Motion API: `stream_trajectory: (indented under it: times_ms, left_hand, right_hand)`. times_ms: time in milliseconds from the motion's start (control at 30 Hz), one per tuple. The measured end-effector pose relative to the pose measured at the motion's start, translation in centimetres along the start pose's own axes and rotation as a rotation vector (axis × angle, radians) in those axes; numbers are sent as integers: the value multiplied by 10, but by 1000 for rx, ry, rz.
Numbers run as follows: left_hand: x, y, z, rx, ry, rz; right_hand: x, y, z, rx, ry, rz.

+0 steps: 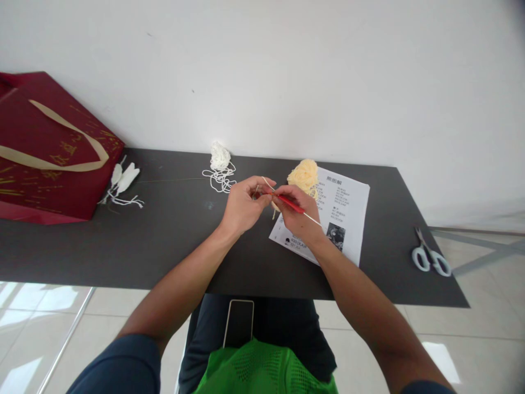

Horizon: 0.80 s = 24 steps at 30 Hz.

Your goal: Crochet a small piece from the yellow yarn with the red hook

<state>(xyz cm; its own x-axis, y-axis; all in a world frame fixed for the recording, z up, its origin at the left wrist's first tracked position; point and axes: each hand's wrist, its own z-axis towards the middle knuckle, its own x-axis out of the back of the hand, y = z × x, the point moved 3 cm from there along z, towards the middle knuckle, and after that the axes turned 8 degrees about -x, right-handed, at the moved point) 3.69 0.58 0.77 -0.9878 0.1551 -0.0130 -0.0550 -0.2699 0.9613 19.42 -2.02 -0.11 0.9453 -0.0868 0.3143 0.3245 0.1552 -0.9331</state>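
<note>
My right hand (301, 216) is closed around the red handle of a crochet hook (292, 204), whose pale end sticks out past my palm. Facing it, my left hand (244, 207) pinches cream yarn (267, 184), with a strand running over the index finger. The two hands meet at the hook's tip, and the fingers mostly hide whatever stitches are there. A short tail of yarn hangs below them. Just behind my right hand sits a pale yellow yarn ball (303, 174), partly over printed sheets (350, 200).
White yarn (220, 156) lies loosely wound near the wall. Small white crocheted pieces (128, 178) with tails rest beside a dark red bag (53, 131) at left. Scissors (430, 256) lie near the dark table's (172, 241) right edge. A phone (240, 323) is on my lap.
</note>
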Motion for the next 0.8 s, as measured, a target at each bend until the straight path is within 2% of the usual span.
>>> stream_trajectory:
  times_ms: [167, 533, 800]
  left_hand:
    - [-1, 2, 0, 9, -18, -42]
    - [-2, -1, 1, 77, -28, -242]
    - [-3, 0, 0, 57, -7, -241]
  right_hand:
    - [0, 2, 0, -44, -23, 61]
    - [3, -1, -2, -20, 8, 48]
    - [3, 2, -1, -41, 9, 53]
